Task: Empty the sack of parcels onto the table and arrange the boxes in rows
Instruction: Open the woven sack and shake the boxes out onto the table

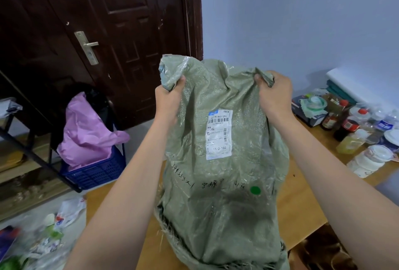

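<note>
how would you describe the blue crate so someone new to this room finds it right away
Start at the dark wooden door and look down to the floor in front of it, left of the wooden table. The blue crate sits there, the only slatted plastic container, with a pink plastic bag billowing out.

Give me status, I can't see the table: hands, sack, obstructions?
Left hand and right hand grip sack corners, held over table. No boxes visible. Bottles crowd far right.
</note>
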